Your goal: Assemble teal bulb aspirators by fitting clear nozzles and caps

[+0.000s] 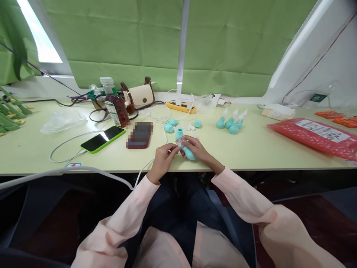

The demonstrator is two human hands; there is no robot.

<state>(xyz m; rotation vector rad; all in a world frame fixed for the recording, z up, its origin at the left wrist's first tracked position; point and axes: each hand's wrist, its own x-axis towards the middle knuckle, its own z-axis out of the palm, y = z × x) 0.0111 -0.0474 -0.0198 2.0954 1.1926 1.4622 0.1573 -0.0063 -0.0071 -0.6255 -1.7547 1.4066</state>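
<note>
My left hand (162,160) is closed, thumb and forefinger pinched at a small clear plastic part (179,142) between both hands. In my right hand (196,148), whose fingertips meet the same clear part, rests a teal rubber squeeze bulb (190,153). Just behind the hands stands another teal piece with an open neck (179,132); its lower part is hidden. Loose teal pieces (169,128) and small white parts (190,127) lie farther back. To the right stand several teal bulbs with clear pointed tips (234,128), like nasal aspirators.
A green-cased phone (103,139), a dark red phone (140,135) and a bottle of brown liquid (115,106) stand or lie left. Behind are a cream bag (141,96) and yellow power strip (180,107). A red bubble-wrap parcel (315,137) lies right. A white cable (97,171) crosses the front edge.
</note>
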